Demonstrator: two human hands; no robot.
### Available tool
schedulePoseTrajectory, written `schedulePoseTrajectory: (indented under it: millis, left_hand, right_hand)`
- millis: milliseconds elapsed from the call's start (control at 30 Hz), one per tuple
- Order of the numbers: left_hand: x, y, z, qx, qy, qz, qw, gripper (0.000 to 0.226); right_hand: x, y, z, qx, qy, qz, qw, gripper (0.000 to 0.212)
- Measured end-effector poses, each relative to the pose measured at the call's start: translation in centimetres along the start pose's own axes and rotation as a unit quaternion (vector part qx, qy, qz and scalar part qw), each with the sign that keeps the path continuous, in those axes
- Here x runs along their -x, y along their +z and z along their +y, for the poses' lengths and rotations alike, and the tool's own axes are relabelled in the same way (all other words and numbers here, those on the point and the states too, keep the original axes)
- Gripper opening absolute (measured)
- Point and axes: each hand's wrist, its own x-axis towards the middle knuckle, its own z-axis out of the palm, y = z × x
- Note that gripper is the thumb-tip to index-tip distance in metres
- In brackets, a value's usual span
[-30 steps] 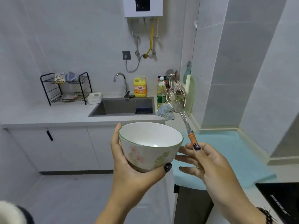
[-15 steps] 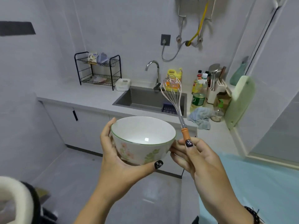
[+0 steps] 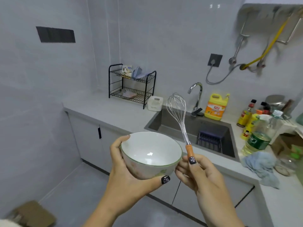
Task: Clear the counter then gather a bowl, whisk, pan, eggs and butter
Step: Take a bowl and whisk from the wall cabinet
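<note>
My left hand [image 3: 129, 174] grips a white bowl [image 3: 150, 153] with a green rim and flower pattern from below and the side, thumb across its front. The bowl has nothing in it. My right hand [image 3: 201, 176] holds a wire whisk [image 3: 178, 115] upright by its orange handle, just right of the bowl. Both are held in the air in front of the grey counter [image 3: 114, 110]. No pan, eggs or butter are in view.
A sink [image 3: 164, 122] with a tap [image 3: 196, 94] is set in the counter. A black wire rack [image 3: 131, 84] and a white box [image 3: 155, 103] stand to its left. A yellow detergent jug [image 3: 215, 106], several bottles [image 3: 255, 136] and a blue cloth [image 3: 260, 164] lie to its right.
The view has swung left: the sink and rack now sit further right in frame and closer. Both hands keep the same hold on bowl and whisk.
</note>
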Motion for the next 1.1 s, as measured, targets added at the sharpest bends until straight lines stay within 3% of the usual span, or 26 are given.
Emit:
schedulePoseTrajectory:
  millis: [367,733,1100]
  left_hand:
    - [-11.8,-8.8,-4.2,-0.016,-0.048,0.041,0.998,0.105]
    - [-27.1,-13.0,-10.9,-0.088,-0.058,0.093,0.99,0.109]
    - [-42.5,-16.1,-16.9,-0.167,-0.114,0.145,0.968,0.098]
  right_hand:
    - [-11.9,11.6,3.3,-0.016,0.024,-0.041,0.999,0.018]
    - [-29.4,19.4,7.0,-0.034,0.06,-0.093,0.993,0.018]
    - [-46.2,26.5,10.0,-0.036,0.089,-0.141,0.985,0.019]
